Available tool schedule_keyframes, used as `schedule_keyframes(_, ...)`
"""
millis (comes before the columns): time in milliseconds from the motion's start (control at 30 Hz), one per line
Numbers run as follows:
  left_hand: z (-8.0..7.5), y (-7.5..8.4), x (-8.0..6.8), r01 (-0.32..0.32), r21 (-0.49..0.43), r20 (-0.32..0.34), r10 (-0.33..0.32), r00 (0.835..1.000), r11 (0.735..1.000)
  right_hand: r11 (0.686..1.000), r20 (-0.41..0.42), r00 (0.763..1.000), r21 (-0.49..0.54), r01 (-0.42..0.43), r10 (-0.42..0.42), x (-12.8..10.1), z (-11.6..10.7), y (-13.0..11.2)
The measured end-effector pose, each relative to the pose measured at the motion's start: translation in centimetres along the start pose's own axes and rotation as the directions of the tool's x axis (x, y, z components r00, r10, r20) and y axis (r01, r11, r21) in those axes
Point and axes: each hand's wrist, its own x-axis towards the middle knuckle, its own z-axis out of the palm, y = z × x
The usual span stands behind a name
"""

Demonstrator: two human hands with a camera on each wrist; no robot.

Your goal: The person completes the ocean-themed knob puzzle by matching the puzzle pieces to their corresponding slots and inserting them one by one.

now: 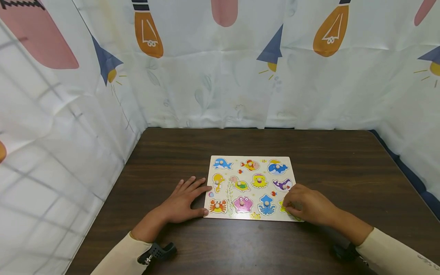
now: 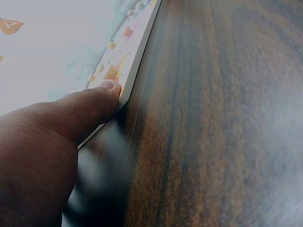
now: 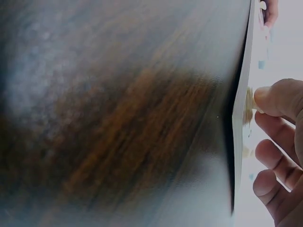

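A white peg-puzzle board (image 1: 256,195) lies on the dark table, filled with sea-animal pieces with small knobs. My left hand (image 1: 183,202) has its fingers spread at the board's left edge, with the thumb on the lower left corner beside the orange crab piece (image 1: 218,206). At the lower right corner, my right hand (image 1: 309,204) pinches a yellow-green puzzle piece (image 1: 282,206) between thumb and forefinger; the hand hides most of this piece. In the right wrist view the yellow piece (image 3: 248,106) shows at the fingertips, close over the board, with the other fingers loosely bent.
The brown wooden table (image 1: 172,152) extends around the board on all sides. A white patterned curtain (image 1: 206,95) hangs behind the table and along its left and right. A dark strap (image 1: 161,252) is on the left wrist.
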Motion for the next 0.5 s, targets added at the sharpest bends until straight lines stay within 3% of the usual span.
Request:
schedule_keyframes(367,0.0,-0.3,-0.2,-0.011,0.003,0.013,0.011,1.0,1.0,0.992,-0.002,0.992,-0.022,-0.126,0.126,-0.4,-1.0,0.3)
schedule_keyframes(500,-0.1,-0.5,-0.4,-0.018,-0.016,0.022,0.019,1.0,1.0,0.987,-0.054,0.987,-0.055,-0.152,0.149,-0.8,-1.5,0.9)
